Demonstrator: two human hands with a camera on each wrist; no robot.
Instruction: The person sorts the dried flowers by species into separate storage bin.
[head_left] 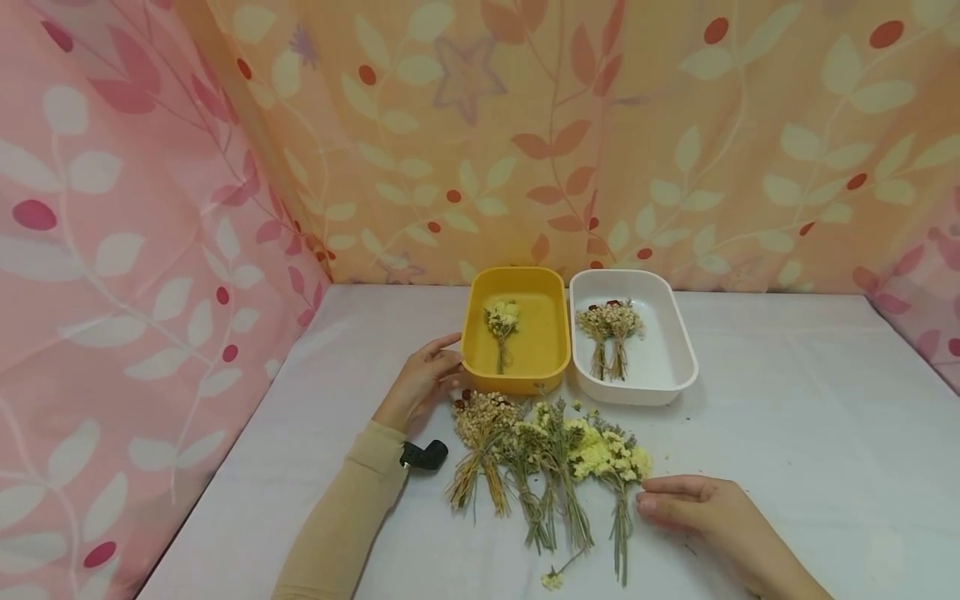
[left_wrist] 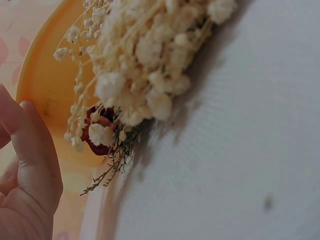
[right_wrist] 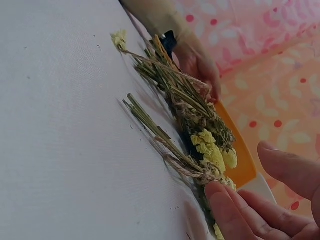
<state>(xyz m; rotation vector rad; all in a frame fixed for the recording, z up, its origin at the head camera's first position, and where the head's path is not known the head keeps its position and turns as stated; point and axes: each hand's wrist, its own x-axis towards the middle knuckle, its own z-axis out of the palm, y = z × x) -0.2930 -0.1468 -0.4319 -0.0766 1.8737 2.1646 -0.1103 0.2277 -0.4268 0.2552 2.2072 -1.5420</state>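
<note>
Bouquets (head_left: 618, 333) inside both trays (head_left: 546, 333) show only in the head view.

The head view looks forward and down across the counter (head_left: 787, 400) from above. Both wrist views sit low and close, tilted sideways; all three share the yellow tub (head_left: 537, 329).
</note>
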